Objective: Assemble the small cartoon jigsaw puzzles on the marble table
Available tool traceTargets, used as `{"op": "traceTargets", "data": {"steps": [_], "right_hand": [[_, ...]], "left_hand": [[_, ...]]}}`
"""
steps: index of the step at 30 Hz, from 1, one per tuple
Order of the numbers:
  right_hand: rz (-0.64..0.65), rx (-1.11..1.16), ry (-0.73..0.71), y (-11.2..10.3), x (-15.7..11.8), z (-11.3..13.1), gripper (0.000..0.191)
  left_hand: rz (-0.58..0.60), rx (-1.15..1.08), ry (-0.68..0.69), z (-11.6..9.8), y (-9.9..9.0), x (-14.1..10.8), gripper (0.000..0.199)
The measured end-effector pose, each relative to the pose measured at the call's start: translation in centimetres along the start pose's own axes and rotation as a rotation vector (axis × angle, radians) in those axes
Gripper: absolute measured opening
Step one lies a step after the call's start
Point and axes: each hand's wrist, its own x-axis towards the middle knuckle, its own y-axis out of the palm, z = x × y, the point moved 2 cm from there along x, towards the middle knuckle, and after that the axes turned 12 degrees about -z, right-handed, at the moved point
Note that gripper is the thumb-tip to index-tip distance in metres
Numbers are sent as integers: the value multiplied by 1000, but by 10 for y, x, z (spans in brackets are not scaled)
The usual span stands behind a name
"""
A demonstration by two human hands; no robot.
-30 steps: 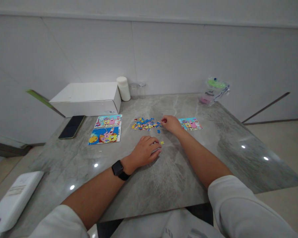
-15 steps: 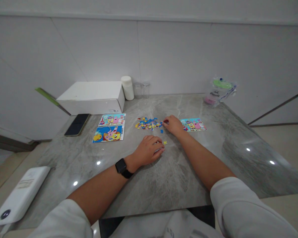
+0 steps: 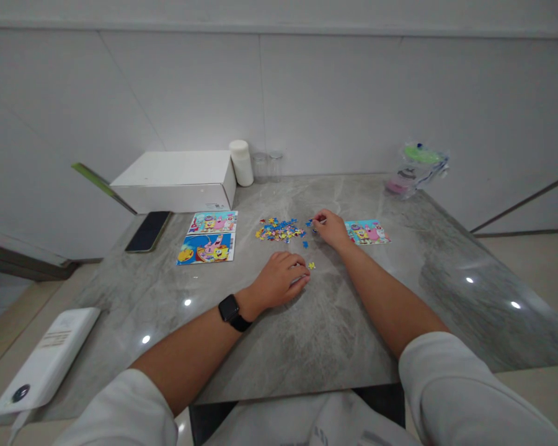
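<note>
A loose heap of small colourful jigsaw puzzle pieces (image 3: 281,231) lies in the middle of the grey table. At its right edge, my right hand (image 3: 331,229) has its fingertips pinched at a blue puzzle piece (image 3: 309,223). My left hand (image 3: 283,280), a black watch on its wrist, rests on the table in front of the heap with its fingers loosely bent and apart. Just beyond its fingertips is a yellow puzzle piece (image 3: 312,265). Another blue piece sits between the heap and my hands. Whatever is under my left palm is hidden.
Cartoon picture cards (image 3: 209,238) lie left of the heap, and another picture card (image 3: 368,231) is partly behind my right hand. A phone (image 3: 147,231), a white box (image 3: 177,179), a white bottle (image 3: 241,163), clear glasses, a plastic bag (image 3: 416,172) and a white device (image 3: 46,359) surround them.
My right hand has drawn slightly right from the heap, and a blue piece now shows apart at its fingertips. My left hand stays in place. The whole view has shifted a little.
</note>
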Motion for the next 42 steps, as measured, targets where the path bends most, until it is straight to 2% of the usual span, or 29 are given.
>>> {"op": "traceTargets", "data": {"steps": [3,12,17,23,29,35,38,42], "right_hand": [[-2,46,14,-1,1,-1,16],[117,7,-62,2,0,2,25],[171,11,-104,3,-3,4,25],[181,64,-84,-2,-4,12,24],[249,300,-40,-16,2,33,17],[329,465,-58,-49,-2,62,21],[364,474,-94,-62,-7,72,22],[414,486,-87,-65,-12,78,22]], "left_hand": [[4,-4,-5,1,1,0,26],[5,-5,-3,2,1,-1,26],[10,2,-2,3,1,-2,26],[2,7,-16,6,1,-2,26],[-110,30,-95,12,-5,2,20],[-377,-5,-193,17,-42,28,17],[-384,16,-181,18,-52,45,17],[-374,93,-83,25,-48,57,21]]}}
